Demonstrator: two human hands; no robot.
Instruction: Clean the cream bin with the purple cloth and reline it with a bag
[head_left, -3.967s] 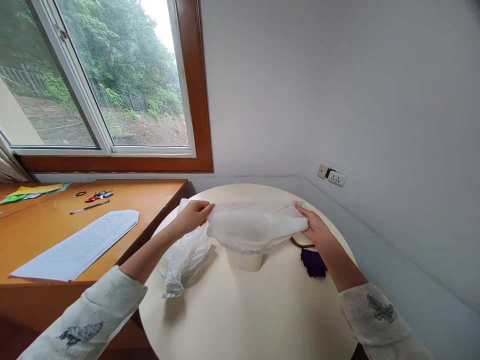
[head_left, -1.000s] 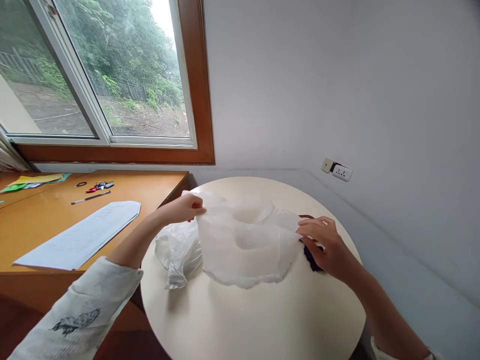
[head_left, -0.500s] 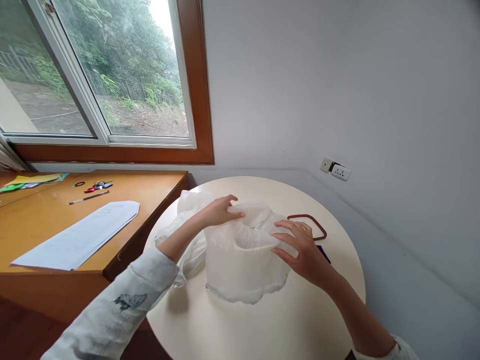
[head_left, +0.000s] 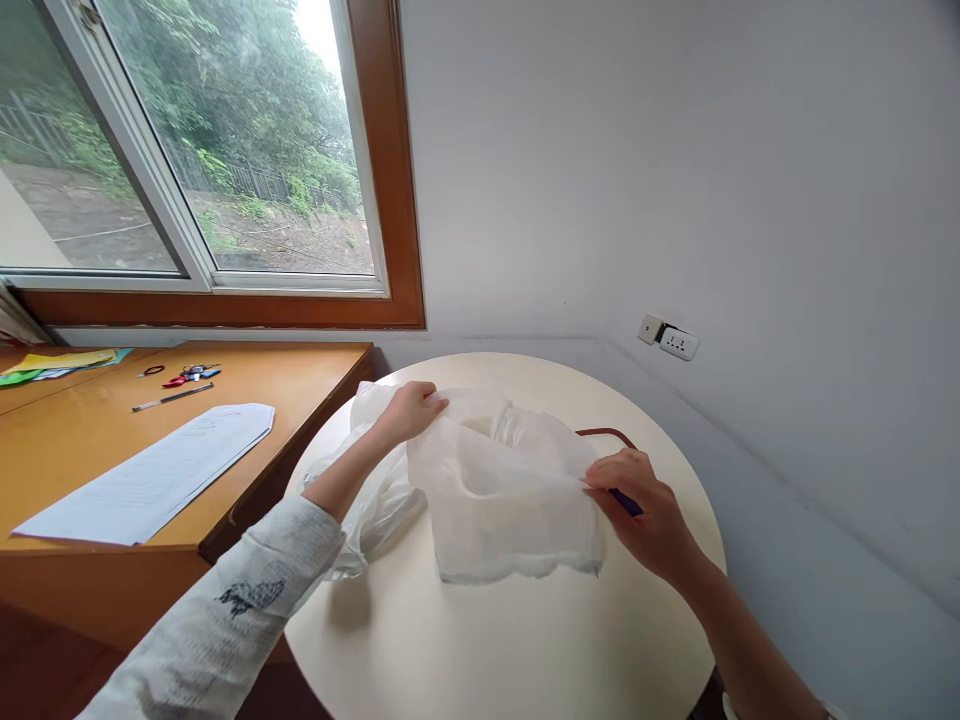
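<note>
A thin white plastic bag [head_left: 517,530] hangs over the outside of a round, pale container whose rim shows faintly through it. My left hand [head_left: 411,410] pinches the bag's edge at the far left of the rim. At the right, my right hand [head_left: 645,505] pinches the bag and holds it stretched outward. More crumpled white plastic [head_left: 379,500] lies on the table to the left, under my left forearm. A brown ring-shaped frame [head_left: 606,433] is partly hidden behind the bag and my right hand. A dark blue item [head_left: 627,502] shows just behind my right fingers.
The round cream table [head_left: 480,660] stands against the wall, below a socket [head_left: 679,343]. To the left, a wooden desk [head_left: 322,375] carries paper sheets [head_left: 150,470], a pen [head_left: 172,397], keys [head_left: 193,373] and coloured papers [head_left: 64,360]. A window [head_left: 285,150] is above it.
My hands have moved apart, the left one leftward and the right one rightward. Both fingers' grips have closed on the bag, which is now pulled taut across the container's opening.
</note>
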